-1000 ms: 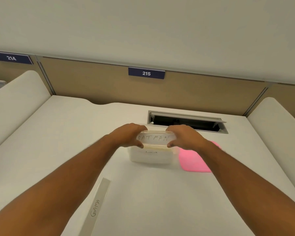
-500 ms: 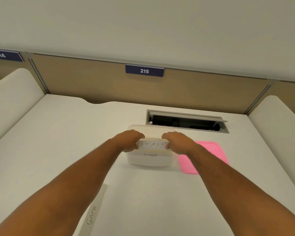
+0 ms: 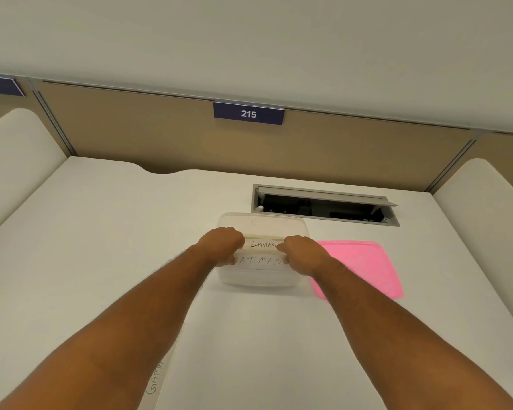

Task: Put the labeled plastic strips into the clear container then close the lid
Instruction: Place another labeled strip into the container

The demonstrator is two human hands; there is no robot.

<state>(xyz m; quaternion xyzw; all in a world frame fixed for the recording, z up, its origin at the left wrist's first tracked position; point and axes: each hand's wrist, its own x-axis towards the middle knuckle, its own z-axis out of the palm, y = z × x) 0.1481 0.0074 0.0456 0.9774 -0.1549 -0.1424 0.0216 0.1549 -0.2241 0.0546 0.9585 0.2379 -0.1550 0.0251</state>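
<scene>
A white bench point(image 3: 86, 261) runs back to a tan partition point(image 3: 160, 137) carrying a dark blue sign point(image 3: 248, 113) that reads 215, with a pale wall above it and rounded white dividers on both sides. A rectangular cable hatch point(image 3: 325, 206) with its flap raised is set into the bench near the partition. Just in front of the hatch stands the clear container point(image 3: 261, 224), open at the top, and the pink lid point(image 3: 365, 266) lies flat on the bench just beside it on the right. Both bare forearms reach forward to the container. The left hand point(image 3: 224, 245) and the right hand point(image 3: 301, 254) are each curled around one end of the strips held across the container's opening. Between the hands two strips show, one behind the other: the far strip point(image 3: 262, 244) reads ELEPHANT and the near strip point(image 3: 261, 261) reads BATMAN. Whether each hand pinches one strip or both cannot be told, as the ends are hidden under the fingers. A third strip point(image 3: 157, 383) lies on the bench close to the person, well apart from the container, partly covered by the left forearm, with handwriting that is only partly readable.
</scene>
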